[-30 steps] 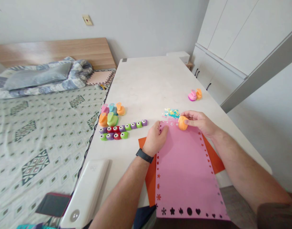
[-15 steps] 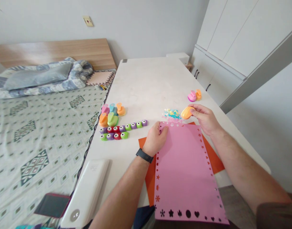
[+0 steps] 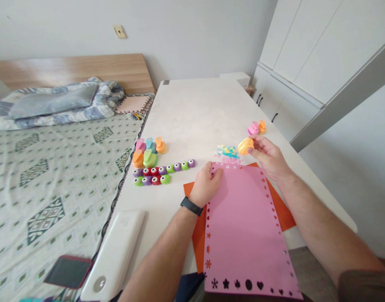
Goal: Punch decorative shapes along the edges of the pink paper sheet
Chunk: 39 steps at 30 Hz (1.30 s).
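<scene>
My left hand (image 3: 208, 181) pinches the top left corner of a pink sheet of paper (image 3: 242, 226), which has small shapes punched along its edges. Between the fingers and thumb of my right hand (image 3: 267, 155) is an orange craft punch (image 3: 245, 146), held just above the sheet's far edge and apart from it. Orange paper (image 3: 280, 209) lies partly hidden beneath the pink sheet. Beyond the sheet's top edge is a small heap of blue, yellow and pink paper cutouts (image 3: 229, 153).
Larger craft punches (image 3: 150, 158) and rows of small punches (image 3: 162, 170) stand at the table's left. Two more punches (image 3: 253, 127) sit at the far right. A long white device (image 3: 120, 247) lies near the left edge, with a dark tablet (image 3: 68, 272) on the bed.
My right hand has turned the orange punch slightly and shifted its grip on it. My left hand stays on the pink sheet. The whole view has moved slightly.
</scene>
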Tool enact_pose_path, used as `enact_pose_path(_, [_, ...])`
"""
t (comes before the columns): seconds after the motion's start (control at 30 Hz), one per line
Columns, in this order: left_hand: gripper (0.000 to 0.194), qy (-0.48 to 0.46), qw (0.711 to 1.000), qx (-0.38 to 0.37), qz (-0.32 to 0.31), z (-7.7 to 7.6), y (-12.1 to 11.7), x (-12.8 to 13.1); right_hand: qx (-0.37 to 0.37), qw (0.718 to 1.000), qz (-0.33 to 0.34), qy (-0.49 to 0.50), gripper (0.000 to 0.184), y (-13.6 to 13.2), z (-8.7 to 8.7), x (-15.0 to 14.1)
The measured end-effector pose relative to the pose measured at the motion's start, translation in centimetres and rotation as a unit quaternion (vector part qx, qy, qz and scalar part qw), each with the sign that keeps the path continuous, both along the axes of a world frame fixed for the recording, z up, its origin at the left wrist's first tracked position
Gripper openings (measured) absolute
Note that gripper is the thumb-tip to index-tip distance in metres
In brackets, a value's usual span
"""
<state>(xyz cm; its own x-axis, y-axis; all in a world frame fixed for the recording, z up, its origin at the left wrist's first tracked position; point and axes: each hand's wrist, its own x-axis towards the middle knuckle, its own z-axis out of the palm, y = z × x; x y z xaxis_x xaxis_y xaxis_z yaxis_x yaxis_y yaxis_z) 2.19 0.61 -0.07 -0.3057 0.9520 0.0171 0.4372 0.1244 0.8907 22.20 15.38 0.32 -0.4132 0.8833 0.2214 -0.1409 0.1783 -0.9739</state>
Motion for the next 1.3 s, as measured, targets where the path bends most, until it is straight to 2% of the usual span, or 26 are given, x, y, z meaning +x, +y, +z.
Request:
enact_pose_path(0.2, [0.025, 0.01, 1.0, -0.003, -0.011, 0.4, -0.2, 0.1, 0.006, 1.0, -0.005, -0.005, 0.051, 0.0, -0.3, 0.1])
enact_pose_path(0.47, [0.023, 0.0, 0.997, -0.032, -0.074, 1.2, -0.6, 0.2, 0.006, 1.0, -0.009, -0.02, 0.051, -0.3, 0.1, 0.3])
enact_pose_path(0.63, [0.024, 0.009, 0.99, -0.039, -0.138, 2.0, -1.1, 0.1, -0.02, 1.0, -0.013, -0.005, 0.045, -0.4, 0.6, 0.3])
enact_pose_path(0.73, [0.021, -0.001, 0.984, -0.039, -0.172, 2.1, -1.4, 0.0, -0.073, 0.997, 0.024, -0.016, 0.037, -0.7, 1.1, 0.5])
enact_pose_path(0.87, [0.016, 0.005, 0.98, -0.037, -0.194, 2.1, -1.4, 0.1, -0.144, 0.981, 0.105, -0.079, 0.034, -1.5, 1.5, 0.6])
enact_pose_path(0.93, [0.016, 0.011, 0.981, -0.036, -0.193, 2.1, -1.4, 0.1, -0.135, 0.976, 0.128, -0.115, 0.034, -1.8, 1.5, 0.5])
enact_pose_path(1.1, [0.015, 0.009, 0.98, -0.035, -0.193, 2.2, -1.4, 0.2, -0.055, 0.968, 0.153, -0.193, 0.04, -1.9, 1.2, 0.2])
enact_pose_path(1.2, [0.015, 0.009, 0.98, -0.039, -0.193, 2.2, -1.4, 0.2, -0.027, 0.977, 0.114, -0.181, 0.042, -1.7, 1.0, 0.1])
enact_pose_path(1.3, [0.017, 0.01, 0.981, -0.042, -0.191, 2.3, -1.4, 0.2, -0.031, 0.988, 0.058, -0.138, 0.043, -1.4, 0.6, 0.0])
